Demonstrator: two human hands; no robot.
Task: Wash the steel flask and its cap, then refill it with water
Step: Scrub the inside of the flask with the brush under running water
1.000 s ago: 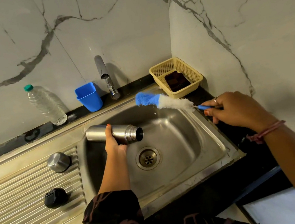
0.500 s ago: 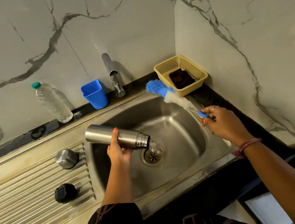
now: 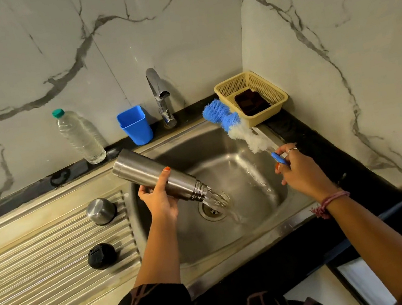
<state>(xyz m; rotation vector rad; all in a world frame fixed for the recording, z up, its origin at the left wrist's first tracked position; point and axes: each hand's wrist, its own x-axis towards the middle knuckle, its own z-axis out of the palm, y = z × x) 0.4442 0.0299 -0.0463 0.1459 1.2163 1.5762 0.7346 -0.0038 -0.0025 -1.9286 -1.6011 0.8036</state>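
**Emptying the flask into the sink**

Nearest the person, on the ribbed draining board at the left of the sink (image 3: pixel 273 222), lie a black cap (image 3: pixel 102 256) toward the front edge and, just behind it, a steel cup-shaped cap (image 3: pixel 101 211); both are apart from the flask and dry-looking, though that is hard to tell. Over the basin, the left hand (image 3: pixel 159 202) grips the flask (image 3: pixel 157 176) round its middle, fingers curled under and thumb on top; the flask is tilted mouth-down toward the drain (image 3: pixel 213 210), and water (image 3: pixel 218 200) pours from it in a clear stream. The right hand (image 3: pixel 300 171) is closed round the blue handle of a bottle brush (image 3: pixel 232 125), whose blue and white bristles point up toward the back right corner of the sink, clear of the flask.

To do this step well, I would judge: keep the mouth low and over the drain until the stream stops; hold firmly, since wet steel is likely slippery; give it a shake before scrubbing.

The flask looks plain brushed steel, slim and cylindrical, with a threaded neck; no dents show.

Farther back, along the rear edge of the counter, stand a plastic water bottle (image 3: pixel 80 138), a blue cup (image 3: pixel 135 126), the tap (image 3: pixel 161 97) and a yellow basket (image 3: pixel 249 83) holding something dark.
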